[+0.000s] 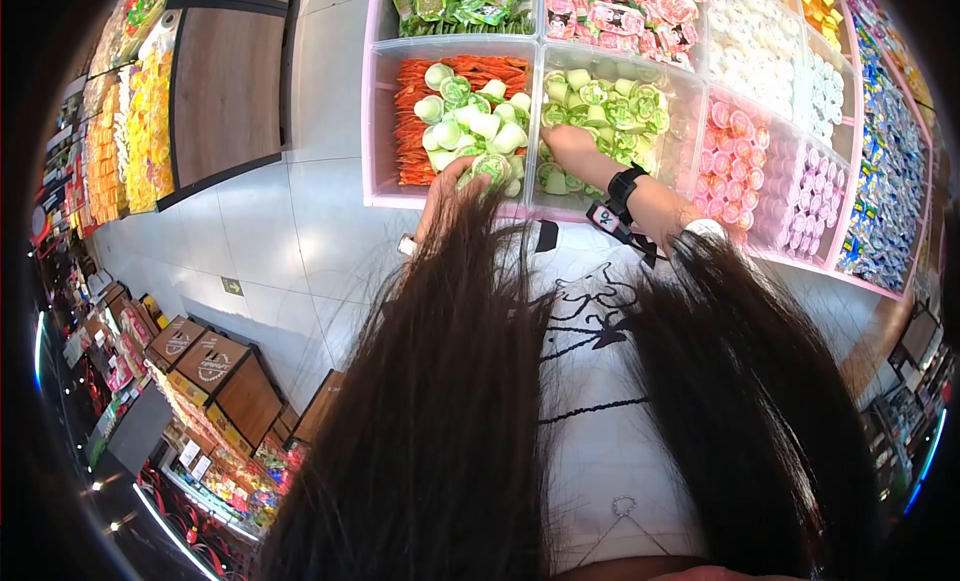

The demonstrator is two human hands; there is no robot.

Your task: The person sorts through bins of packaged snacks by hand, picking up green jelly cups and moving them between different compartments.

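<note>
My left hand (446, 193) is at the front of a clear bin (385, 121), its curled fingers on a green jelly cup (490, 168) with a printed lid; loose hair hides part of the hand. Pale green jelly cups (485, 126) lie heaped there on top of orange-red packets (412, 131). To the right, my right hand (566, 144) reaches down beside the divider into the neighbouring bin of green jelly cups (620, 116). Its fingertips are hidden from me. A black watch (622, 188) and a dangling tag (605, 219) are on that wrist.
Pink-edged bins hold green packets (465, 9), pink packets (615, 16), pink cups (733, 161), purple cups (812, 196) and blue-wrapped sweets (878, 181). A wooden panel (228, 86) stands left across the tiled floor (325, 201). Boxes (215, 366) sit lower left.
</note>
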